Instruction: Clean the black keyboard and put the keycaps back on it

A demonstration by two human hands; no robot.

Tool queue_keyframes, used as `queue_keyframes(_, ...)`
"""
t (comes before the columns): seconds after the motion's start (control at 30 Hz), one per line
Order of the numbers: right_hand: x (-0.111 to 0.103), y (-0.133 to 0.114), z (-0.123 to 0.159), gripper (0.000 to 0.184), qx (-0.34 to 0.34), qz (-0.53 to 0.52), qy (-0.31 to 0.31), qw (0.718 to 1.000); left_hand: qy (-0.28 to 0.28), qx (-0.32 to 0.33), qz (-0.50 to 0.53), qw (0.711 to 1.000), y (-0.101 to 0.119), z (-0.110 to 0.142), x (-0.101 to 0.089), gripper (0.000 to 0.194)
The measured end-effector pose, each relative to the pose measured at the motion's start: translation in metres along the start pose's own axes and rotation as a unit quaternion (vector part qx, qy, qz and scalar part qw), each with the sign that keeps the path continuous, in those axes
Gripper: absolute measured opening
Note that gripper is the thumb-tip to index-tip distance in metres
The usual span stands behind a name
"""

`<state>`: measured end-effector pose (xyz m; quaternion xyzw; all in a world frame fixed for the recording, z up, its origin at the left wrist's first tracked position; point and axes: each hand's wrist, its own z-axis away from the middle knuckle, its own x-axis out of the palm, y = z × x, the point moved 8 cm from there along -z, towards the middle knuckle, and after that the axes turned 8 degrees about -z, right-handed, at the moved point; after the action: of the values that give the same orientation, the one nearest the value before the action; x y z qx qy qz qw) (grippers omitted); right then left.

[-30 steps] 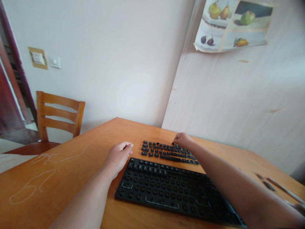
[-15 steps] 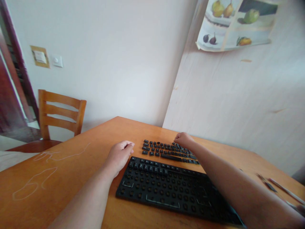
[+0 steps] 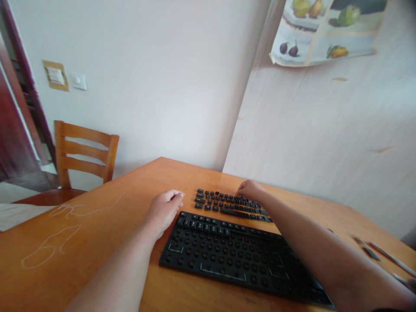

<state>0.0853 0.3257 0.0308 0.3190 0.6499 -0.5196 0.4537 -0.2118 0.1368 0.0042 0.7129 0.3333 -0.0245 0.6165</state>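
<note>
A black keyboard base [image 3: 234,255] with most of its keycaps off lies on the wooden table [image 3: 107,225]. Behind it, loose black keycaps [image 3: 224,203] are laid out in rows. My left hand [image 3: 164,210] rests at the base's far left corner, fingers curled loosely, nothing visible in them. My right hand [image 3: 249,190] reaches over the base to the far row of keycaps, its fingertips bent down among them; whether they pinch one is hidden.
A wooden chair [image 3: 82,158] stands at the table's far left. White chalk-like outlines [image 3: 52,245] mark the tabletop on the left. Thin tools [image 3: 380,253] lie at the right edge. Walls close behind, with a fruit poster [image 3: 325,30].
The view has tilted slightly; both hands stay where they were, the right one still at the far row of keycaps.
</note>
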Motion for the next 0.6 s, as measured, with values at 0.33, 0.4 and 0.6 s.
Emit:
queue_keyframes(0.33,-0.015,-0.059,0.075,0.019,-0.133,-0.053,-0.018,0.99,0.004,0.003,0.002,1.0,0.0,-0.001,0.001,0.037)
queue_keyframes(0.4,-0.012,-0.071,0.103,0.02,-0.166,-0.074,-0.049,0.982,0.004,-0.003,0.004,1.0,0.001,-0.001,0.001,0.036)
queue_keyframes(0.6,-0.006,-0.086,0.166,0.015,-0.227,-0.076,-0.08,0.968,0.006,0.001,0.014,1.0,0.003,-0.001,0.001,0.035)
